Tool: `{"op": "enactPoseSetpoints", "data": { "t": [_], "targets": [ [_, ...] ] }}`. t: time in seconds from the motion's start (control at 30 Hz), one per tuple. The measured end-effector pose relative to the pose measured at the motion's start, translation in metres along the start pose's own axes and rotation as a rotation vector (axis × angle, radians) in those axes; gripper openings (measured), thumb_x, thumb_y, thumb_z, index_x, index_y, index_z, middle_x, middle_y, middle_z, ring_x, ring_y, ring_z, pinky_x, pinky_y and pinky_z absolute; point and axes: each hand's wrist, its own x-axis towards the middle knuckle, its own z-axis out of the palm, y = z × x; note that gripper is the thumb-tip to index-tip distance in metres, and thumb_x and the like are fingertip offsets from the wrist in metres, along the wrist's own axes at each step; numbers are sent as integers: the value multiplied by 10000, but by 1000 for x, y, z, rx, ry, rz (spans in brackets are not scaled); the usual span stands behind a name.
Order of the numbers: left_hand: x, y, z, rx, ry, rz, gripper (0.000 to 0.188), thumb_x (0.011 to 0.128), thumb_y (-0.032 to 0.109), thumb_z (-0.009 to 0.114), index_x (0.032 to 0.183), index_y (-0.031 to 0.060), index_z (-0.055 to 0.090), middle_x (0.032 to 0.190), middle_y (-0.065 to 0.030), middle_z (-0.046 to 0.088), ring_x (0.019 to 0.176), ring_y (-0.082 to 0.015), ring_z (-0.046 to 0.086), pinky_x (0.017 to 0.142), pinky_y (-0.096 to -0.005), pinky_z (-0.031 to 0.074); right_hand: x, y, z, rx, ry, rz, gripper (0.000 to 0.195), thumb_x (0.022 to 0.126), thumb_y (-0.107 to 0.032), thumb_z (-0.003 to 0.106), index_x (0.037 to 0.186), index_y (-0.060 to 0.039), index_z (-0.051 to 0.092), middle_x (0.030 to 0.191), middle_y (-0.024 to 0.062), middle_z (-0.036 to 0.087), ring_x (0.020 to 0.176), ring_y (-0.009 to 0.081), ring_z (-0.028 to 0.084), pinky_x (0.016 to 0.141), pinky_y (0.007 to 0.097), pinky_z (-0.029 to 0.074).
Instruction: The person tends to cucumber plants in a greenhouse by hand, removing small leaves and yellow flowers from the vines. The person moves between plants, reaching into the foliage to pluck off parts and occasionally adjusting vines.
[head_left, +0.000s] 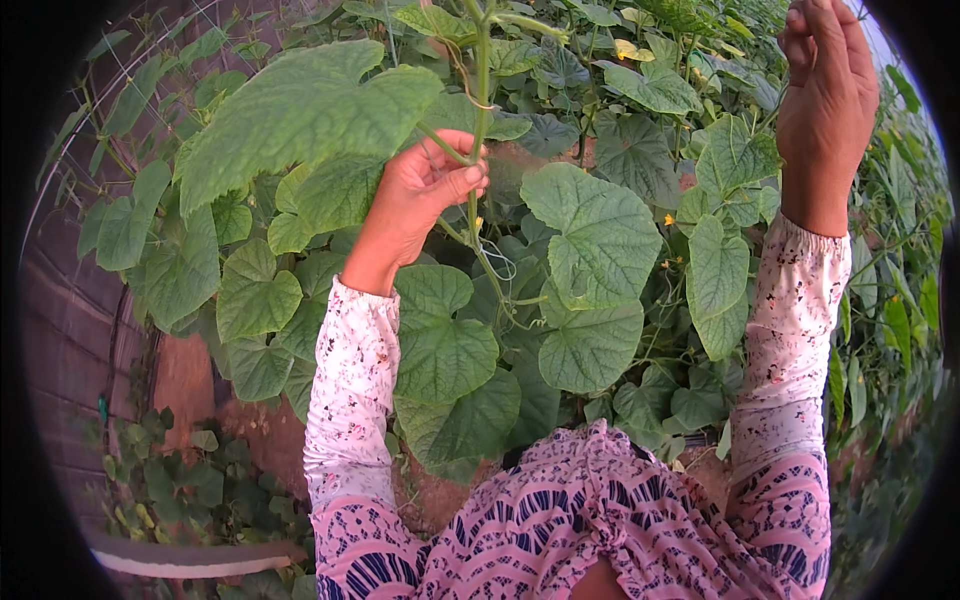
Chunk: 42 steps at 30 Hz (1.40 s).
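Note:
My left hand (431, 184) pinches the green stem of a cucumber vine (482, 82) between thumb and fingers, at a joint where a leaf stalk branches off. A large leaf (307, 112) spreads above and left of that hand. Below the grip, a pale string clip or loop of twine (501, 262) hangs around the stem. A curled brown tendril (466, 75) runs beside the stem higher up. My right hand (829, 105) is raised at the upper right with its fingers curled together. Its fingertips reach the picture's edge, so whether they hold anything is unclear.
Broad cucumber leaves (592, 232) crowd the space between my arms. Small yellow flowers (669, 220) show among them. Thin support strings (391, 34) run upward. At left are a dark sheet wall (67, 322) and a curved pale band (195, 566) near low plants.

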Motion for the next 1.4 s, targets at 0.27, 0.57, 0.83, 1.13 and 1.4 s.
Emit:
{"op": "enactPoseSetpoints", "data": {
  "t": [0.27,0.57,0.83,1.13,1.4],
  "targets": [
    [-9,18,-1,-83,-331,-62,215,805,100,671,978,28,565,877,-42,586,807,-137,588,752,-293,483,-118,87,42,-118,-1302,761,328,900,-174,524,1169,9,567,1098,111,622,1015,185,566,901,295,429],
    [-8,30,7,-117,-592,-103,220,803,103,670,981,20,571,906,-45,583,814,-120,587,717,-274,488,-170,90,81,452,-1592,1450,410,895,-385,555,1104,-33,572,1024,70,585,787,136,575,716,295,519],
    [-14,34,7,-144,-554,-81,222,803,109,675,977,10,579,888,-33,603,812,-109,595,732,-263,483,-161,80,89,386,-1598,1339,270,832,-201,626,996,5,569,992,102,574,842,162,576,745,312,532],
    [-13,29,-3,-253,-481,106,223,811,70,659,1011,8,583,911,-36,603,818,-114,599,763,-263,484,-190,74,62,625,-1071,1680,194,907,-200,554,1038,-57,571,870,26,587,668,83,528,578,215,447],
    [-4,29,-4,-173,-332,165,235,832,84,639,1053,20,588,925,-34,616,803,-119,595,751,-267,487,-191,95,21,380,-1080,1429,248,905,-234,572,1033,-22,575,786,-2,579,556,41,426,477,157,296]
  ]
}}
